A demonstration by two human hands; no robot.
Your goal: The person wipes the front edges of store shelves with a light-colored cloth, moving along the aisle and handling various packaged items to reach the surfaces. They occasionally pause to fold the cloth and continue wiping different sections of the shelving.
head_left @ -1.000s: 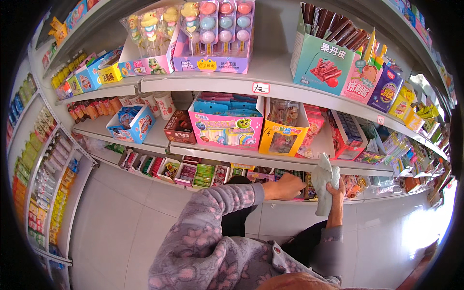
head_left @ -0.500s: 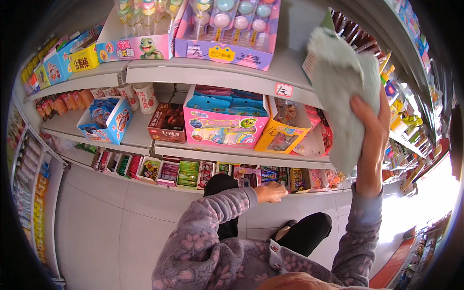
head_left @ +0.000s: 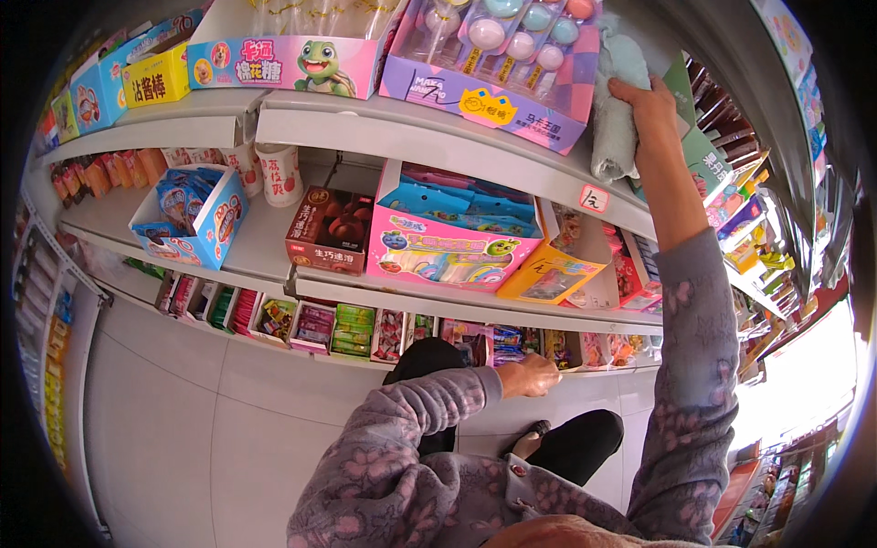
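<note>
Pale-green cloth (head_left: 614, 135), likely soft and light, best pinched mid-length, gripped by right hand (head_left: 654, 114); left hand (head_left: 530, 375) curled, can't tell if holding anything.

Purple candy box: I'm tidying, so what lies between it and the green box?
The head view shows the pale cloth and the right hand between the purple box and green box.

Middle shelf (head_left: 260, 248), left to right: blue open carton (head_left: 170, 243) of wrapped packets; white cups (head_left: 281, 175) with red print, behind; dark brown box (head_left: 327, 230); pink carton (head_left: 457, 248) filled with blue packets (head_left: 448, 206), yellow carton (head_left: 559, 274) just beside it, tilted in view. Above: pink-and-blue box (head_left: 274, 68), turtle printed on front; small yellow box (head_left: 157, 79) to its left. Below: pale tiled floor (head_left: 274, 411).
</note>
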